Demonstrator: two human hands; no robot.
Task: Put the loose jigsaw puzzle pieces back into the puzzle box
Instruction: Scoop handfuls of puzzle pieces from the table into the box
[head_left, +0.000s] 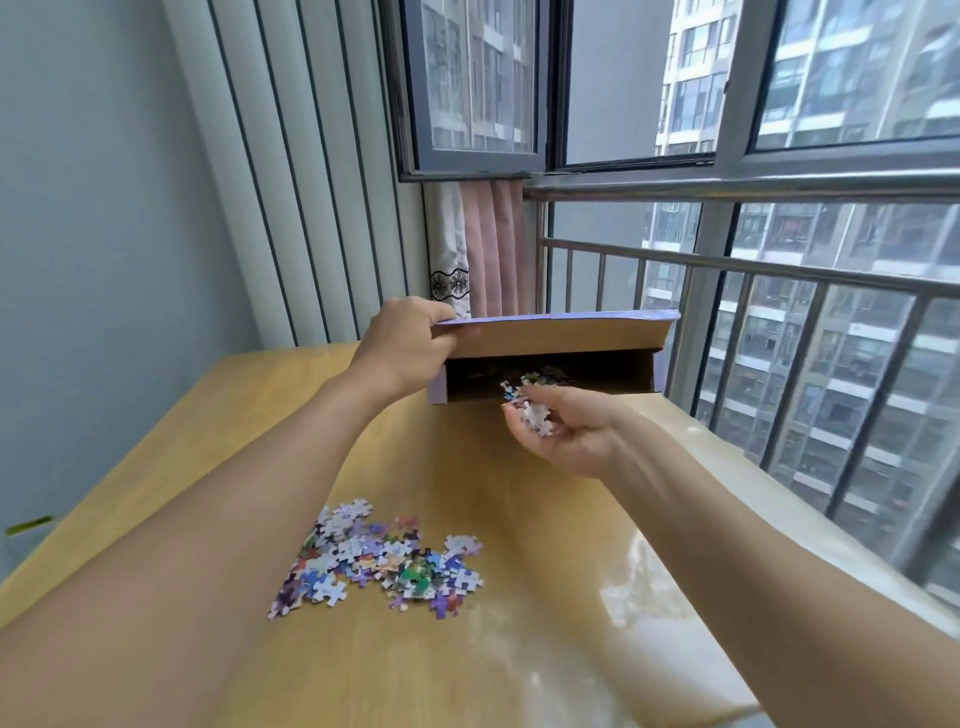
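Even, soft daylight enters through the window (779, 156) on the right, beyond the right hand's fingers (519, 423). The glossy table (519, 649) carries a broad pale glare patch below and to the right of those fingers. Shadows are faint; the interior of the puzzle box (550, 382), just above the fingertips, is the darkest area. Wide-angle distortion bows the railing (753, 270) and the wall slats (291, 182), and stretches both forearms at the lower edges. Detail is mildly soft throughout, and the pieces beside the fingertips are slightly smeared.
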